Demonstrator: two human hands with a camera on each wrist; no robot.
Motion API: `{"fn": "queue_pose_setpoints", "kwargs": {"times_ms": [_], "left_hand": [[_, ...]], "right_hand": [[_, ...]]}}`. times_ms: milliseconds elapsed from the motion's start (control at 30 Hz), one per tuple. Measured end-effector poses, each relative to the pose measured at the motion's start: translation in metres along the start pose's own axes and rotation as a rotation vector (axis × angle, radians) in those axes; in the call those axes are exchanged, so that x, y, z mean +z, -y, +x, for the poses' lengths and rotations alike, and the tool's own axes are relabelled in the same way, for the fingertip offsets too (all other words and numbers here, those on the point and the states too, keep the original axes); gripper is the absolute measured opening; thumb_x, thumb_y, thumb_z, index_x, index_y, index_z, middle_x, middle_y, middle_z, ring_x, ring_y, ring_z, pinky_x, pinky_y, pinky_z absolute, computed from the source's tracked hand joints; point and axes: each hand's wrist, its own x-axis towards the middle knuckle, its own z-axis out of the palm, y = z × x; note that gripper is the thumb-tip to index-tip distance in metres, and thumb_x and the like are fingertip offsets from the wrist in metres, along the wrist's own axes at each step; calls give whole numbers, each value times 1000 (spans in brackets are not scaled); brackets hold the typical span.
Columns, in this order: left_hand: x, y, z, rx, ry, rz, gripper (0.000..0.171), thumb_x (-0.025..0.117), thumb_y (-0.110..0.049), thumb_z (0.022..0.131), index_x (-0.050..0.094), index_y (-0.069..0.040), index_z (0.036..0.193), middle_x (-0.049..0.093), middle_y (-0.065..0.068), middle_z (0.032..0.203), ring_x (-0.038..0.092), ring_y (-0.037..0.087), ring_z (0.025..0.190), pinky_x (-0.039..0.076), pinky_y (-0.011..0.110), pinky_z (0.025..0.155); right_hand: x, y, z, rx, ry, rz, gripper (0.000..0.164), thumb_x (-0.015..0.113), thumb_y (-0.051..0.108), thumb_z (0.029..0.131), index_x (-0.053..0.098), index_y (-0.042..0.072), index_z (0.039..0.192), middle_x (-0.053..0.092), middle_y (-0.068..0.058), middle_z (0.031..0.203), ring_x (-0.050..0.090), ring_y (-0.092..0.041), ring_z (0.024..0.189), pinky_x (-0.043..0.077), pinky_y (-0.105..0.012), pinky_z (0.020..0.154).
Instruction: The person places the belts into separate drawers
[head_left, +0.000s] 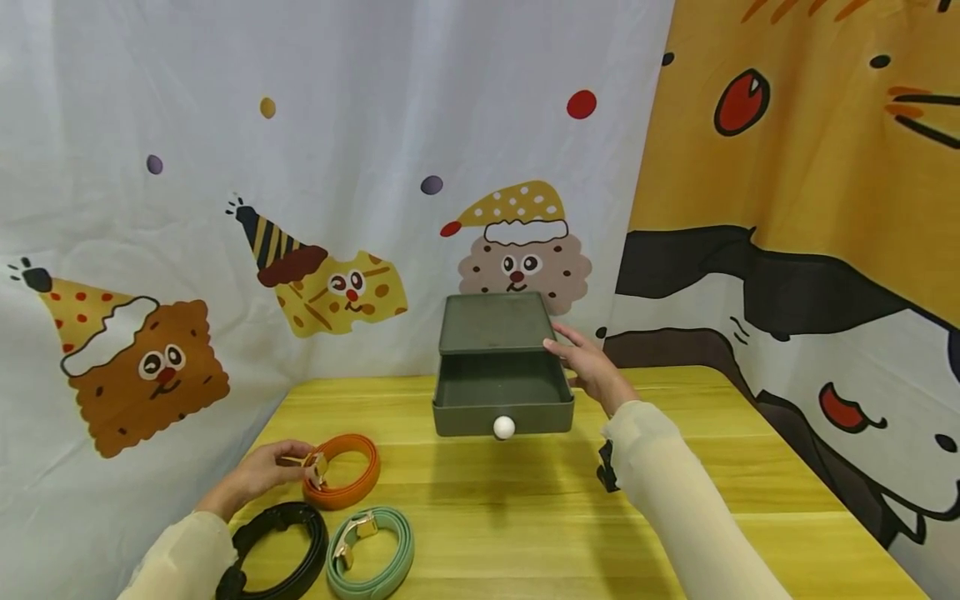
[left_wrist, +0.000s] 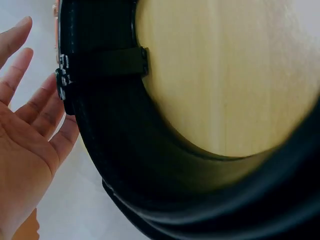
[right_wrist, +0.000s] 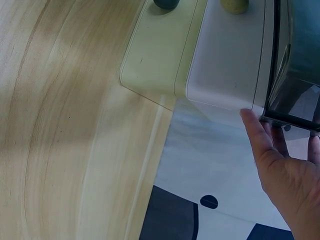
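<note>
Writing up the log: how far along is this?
Done: drawer is open.
In hand: left hand at the orange belt; right hand touching the drawer box.
Remaining, probably: stowing belts; none shows in the drawer, and the green belt and black belt lie coiled on the table.

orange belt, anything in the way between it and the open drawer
Nothing visible stands between the orange belt and the open drawer in the head view; only its walls would probably need clearing.
</note>
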Motion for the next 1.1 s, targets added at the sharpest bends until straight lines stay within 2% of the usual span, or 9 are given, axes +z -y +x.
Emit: {"fn": "queue_pose_setpoints", "kwargs": {"times_ms": [167, 333, 467, 600, 833, 933, 1100], "left_hand": [[-3, 3, 3, -8, 72, -19, 46, 70, -14, 94, 53, 12, 128, 55, 26, 123, 61, 34, 107, 52, 48, 87], [-5, 6, 7, -20, 104, -11, 45, 70, -12, 93, 54, 11, 129, 54, 28, 126, 62, 33, 104, 52, 50, 84], [-7, 8, 9, -42, 144, 1, 50, 71, -12, 92, 53, 11, 132, 56, 24, 122, 60, 26, 92, 50, 43, 72], [-7, 12, 10, -54, 189, -29, 51, 70, -8, 92, 50, 12, 134, 54, 22, 120, 51, 22, 76, 42, 35, 62], [-9, 16, 12, -41, 235, -72, 52, 69, -4, 92, 47, 13, 136, 52, 23, 124, 50, 24, 75, 39, 34, 60], [-8, 16, 15, -51, 257, -91, 51, 68, -3, 91, 48, 13, 136, 57, 19, 118, 47, 21, 70, 38, 33, 60], [-7, 14, 19, -85, 301, -116, 50, 65, 1, 90, 49, 12, 136, 60, 12, 105, 36, 15, 58, 33, 33, 58]], "right_hand": [[1, 1, -1, 5, -5, -1, 67, 59, 37, 101, 24, 33, 158, 25, -11, 161, 26, -35, 146, 30, -62, 109], [0, 0, -1, 7, -5, 0, 68, 59, 38, 101, 24, 33, 158, 22, -11, 162, 26, -35, 146, 30, -61, 109], [0, 0, 1, 9, -9, 5, 69, 59, 38, 100, 23, 32, 159, 24, -11, 161, 28, -35, 145, 33, -61, 108], [1, -1, 2, 0, -5, 3, 69, 59, 37, 101, 22, 30, 159, 26, -13, 160, 29, -36, 144, 32, -61, 108], [1, -1, 0, 3, -10, 1, 68, 58, 37, 101, 23, 32, 158, 25, -11, 161, 27, -35, 145, 29, -63, 109], [1, -1, 0, 0, -7, -3, 68, 58, 37, 101, 23, 32, 159, 25, -11, 161, 27, -35, 145, 29, -63, 109], [1, -1, 0, 4, -2, 2, 67, 58, 37, 101, 23, 32, 159, 29, -11, 159, 30, -35, 144, 30, -62, 109]]}}
